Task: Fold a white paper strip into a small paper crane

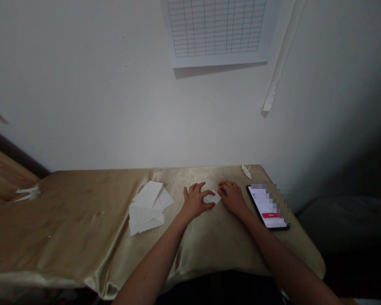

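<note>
A small white piece of folded paper [211, 198] lies on the table between my two hands. My left hand [195, 201] has its fingers spread, with the index finger and thumb apart at the paper's left side. From the other side, my right hand [234, 197] meets the paper's right corner with bent fingers. Its thumb and fingertips are close together there, and part of the corner is hidden beneath them. Left of my hands lies a loose pile of white paper pieces [149, 207].
A gold satin cloth [73, 216] covers the table, with creases at the front. A lit phone [268, 207] lies right of my right hand. Near the back right corner is a small folded paper figure [246, 171]. A printed grid sheet [219, 29] hangs on the wall [120, 106] behind.
</note>
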Available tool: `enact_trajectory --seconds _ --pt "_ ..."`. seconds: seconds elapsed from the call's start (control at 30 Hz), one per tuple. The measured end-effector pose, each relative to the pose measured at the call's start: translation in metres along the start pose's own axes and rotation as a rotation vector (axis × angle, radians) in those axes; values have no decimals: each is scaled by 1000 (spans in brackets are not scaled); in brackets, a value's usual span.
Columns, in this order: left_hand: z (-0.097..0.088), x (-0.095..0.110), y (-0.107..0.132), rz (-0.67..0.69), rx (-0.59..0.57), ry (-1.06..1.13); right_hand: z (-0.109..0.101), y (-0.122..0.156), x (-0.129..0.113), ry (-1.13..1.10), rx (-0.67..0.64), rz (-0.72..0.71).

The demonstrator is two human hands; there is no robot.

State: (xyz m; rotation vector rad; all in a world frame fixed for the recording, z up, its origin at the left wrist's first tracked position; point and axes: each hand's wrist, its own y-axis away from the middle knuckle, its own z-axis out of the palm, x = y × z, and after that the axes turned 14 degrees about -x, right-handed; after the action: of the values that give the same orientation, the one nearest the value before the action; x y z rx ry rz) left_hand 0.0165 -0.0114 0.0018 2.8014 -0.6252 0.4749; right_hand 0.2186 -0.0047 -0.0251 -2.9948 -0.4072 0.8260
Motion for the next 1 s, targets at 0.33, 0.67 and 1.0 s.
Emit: enact_trajectory --seconds 0.33,0.67,1.0 --pt "-5 -3 -2 -14 -37 -17 -7 4 1 -8 -35 -54" --pt "-4 -5 -2 -49 -32 -29 -11 10 -3 17 -80 -52" --pt "-5 -5 -1 -54 -58 -34 -7 15 2 4 -96 -102"
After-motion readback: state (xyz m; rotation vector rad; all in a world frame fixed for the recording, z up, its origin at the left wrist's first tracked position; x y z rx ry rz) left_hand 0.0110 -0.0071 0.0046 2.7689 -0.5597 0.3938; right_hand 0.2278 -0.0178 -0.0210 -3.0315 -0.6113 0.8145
